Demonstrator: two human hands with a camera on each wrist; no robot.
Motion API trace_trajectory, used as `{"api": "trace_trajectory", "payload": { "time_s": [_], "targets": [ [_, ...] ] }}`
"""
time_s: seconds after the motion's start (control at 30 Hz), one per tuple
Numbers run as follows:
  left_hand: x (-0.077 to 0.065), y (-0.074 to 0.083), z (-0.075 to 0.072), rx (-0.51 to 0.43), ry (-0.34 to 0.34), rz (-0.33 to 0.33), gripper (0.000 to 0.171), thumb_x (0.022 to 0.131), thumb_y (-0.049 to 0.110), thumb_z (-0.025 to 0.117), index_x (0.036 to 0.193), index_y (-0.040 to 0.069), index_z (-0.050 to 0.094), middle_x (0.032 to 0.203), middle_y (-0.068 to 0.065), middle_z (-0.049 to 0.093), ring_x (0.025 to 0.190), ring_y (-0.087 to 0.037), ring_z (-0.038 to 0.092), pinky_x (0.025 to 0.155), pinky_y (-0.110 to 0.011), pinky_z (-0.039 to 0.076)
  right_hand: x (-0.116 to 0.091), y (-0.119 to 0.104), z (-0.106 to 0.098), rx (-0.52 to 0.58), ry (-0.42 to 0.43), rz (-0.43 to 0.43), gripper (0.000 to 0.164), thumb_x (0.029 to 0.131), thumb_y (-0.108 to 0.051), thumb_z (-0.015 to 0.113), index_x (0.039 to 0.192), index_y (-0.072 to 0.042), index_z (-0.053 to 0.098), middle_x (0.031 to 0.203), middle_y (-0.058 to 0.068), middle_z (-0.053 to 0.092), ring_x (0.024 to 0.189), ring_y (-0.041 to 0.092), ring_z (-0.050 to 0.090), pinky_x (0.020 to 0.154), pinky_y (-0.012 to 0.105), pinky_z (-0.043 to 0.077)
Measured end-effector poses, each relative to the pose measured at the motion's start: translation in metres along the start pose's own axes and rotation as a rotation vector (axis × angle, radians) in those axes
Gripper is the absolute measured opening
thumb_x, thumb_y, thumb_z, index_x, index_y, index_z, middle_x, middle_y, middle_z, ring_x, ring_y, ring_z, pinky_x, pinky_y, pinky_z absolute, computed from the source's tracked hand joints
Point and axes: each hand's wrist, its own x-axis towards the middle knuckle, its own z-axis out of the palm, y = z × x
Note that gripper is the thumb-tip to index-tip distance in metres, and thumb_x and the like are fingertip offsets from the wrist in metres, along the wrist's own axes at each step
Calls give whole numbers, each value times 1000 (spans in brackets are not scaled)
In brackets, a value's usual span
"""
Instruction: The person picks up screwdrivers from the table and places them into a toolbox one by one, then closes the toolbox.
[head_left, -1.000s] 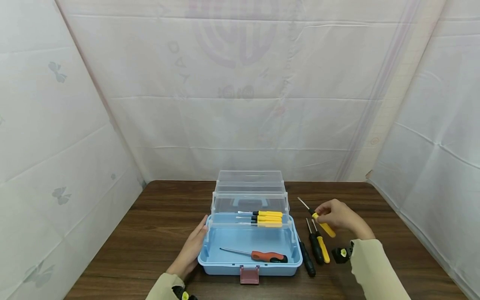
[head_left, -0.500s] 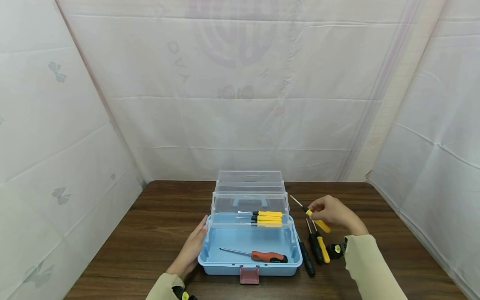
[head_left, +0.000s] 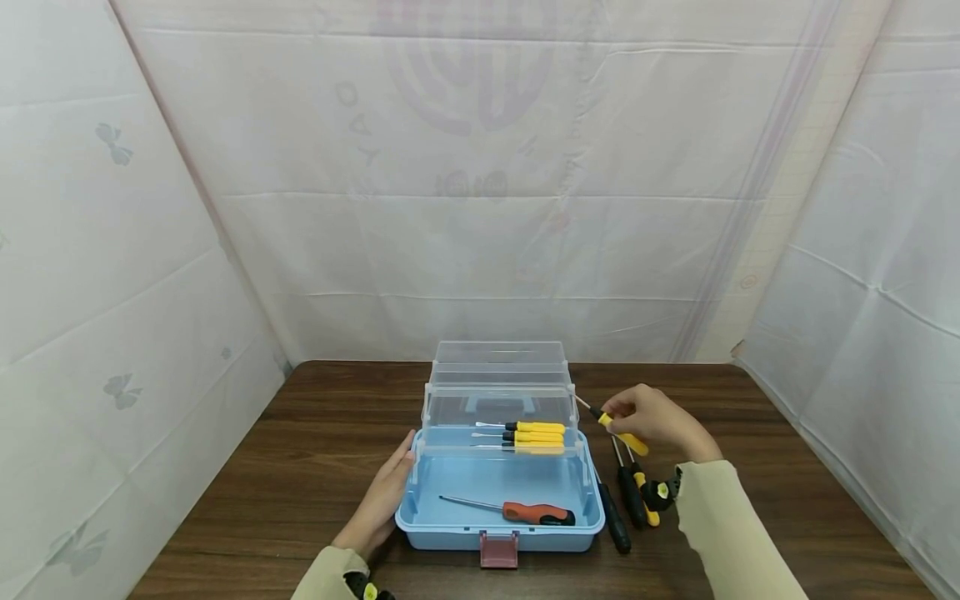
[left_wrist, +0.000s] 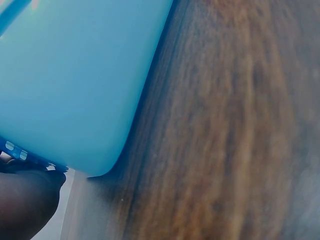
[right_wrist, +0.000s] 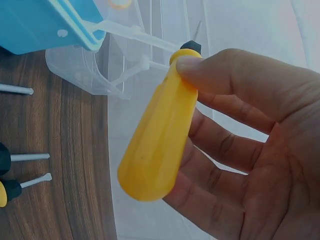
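In the head view my right hand (head_left: 651,417) pinches a yellow-handled screwdriver (head_left: 628,439) between thumb and fingers, its shaft pointing up and left toward the toolbox. The right wrist view shows the thumb on the black-collared end of its yellow handle (right_wrist: 155,142). A light blue toolbox (head_left: 427,540) stands with its clear tiered trays (head_left: 501,375) raised. My left hand (head_left: 384,492) rests along the box's left side with its fingers extended. Several yellow-handled screwdrivers (head_left: 536,437) lie in the lowest clear tray. An orange-and-black screwdriver (head_left: 536,513) lies in the box's base.
Right of the box, a black screwdriver (head_left: 615,518) lies on the brown wooden table (head_left: 330,433), with another black-handled one (head_left: 632,497) and a yellow-and-black one (head_left: 651,515) beside it. A pink latch (head_left: 498,551) hangs at the box's front. White sheeting (head_left: 480,208) encloses the table.
My right hand has carried the yellow screwdriver left and slightly away from me, so its tip now overlaps the trays' right edge. My left hand and the box have stayed still.
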Motion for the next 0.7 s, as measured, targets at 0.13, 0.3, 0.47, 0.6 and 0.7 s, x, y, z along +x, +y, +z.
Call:
{"api": "trace_trajectory", "payload": {
  "time_s": [0.13,0.3,0.47,0.6,0.7],
  "targets": [
    [0,-1,0,-1,1,3,57,106,38,27,156,16,11,161,-18,8,147,-43,6,115,-62,11,4,-3,2,-11,13,-7,21,85,-9,69,104,0,70,85,5,64,68,13,55,62,27,51],
    [0,-1,0,-1,-1,2,56,106,37,27,156,17,11,161,-18,7,147,-43,5,115,-62,11,8,-8,5,-21,22,-16,21,85,-8,69,104,0,70,86,5,65,68,13,55,62,26,51],
    [1,-1,0,-2,-3,2,58,106,39,27,156,16,11,161,-18,7,147,-42,5,115,-62,11,13,-13,7,-17,20,-8,21,85,-8,68,104,-1,71,86,6,66,66,14,55,60,27,51],
    [1,-1,0,-1,-2,-3,58,105,40,27,156,16,10,161,-18,7,147,-43,5,115,-62,11,17,-17,10,-19,21,-5,21,85,-8,69,105,-1,71,86,5,67,66,14,55,61,27,51],
    [1,-1,0,-5,-3,-5,59,105,40,28,156,16,11,161,-18,7,147,-43,5,115,-62,11,20,-19,11,-23,23,-17,22,85,-8,69,105,-1,72,88,5,68,67,13,55,64,27,53]
  ]
}}
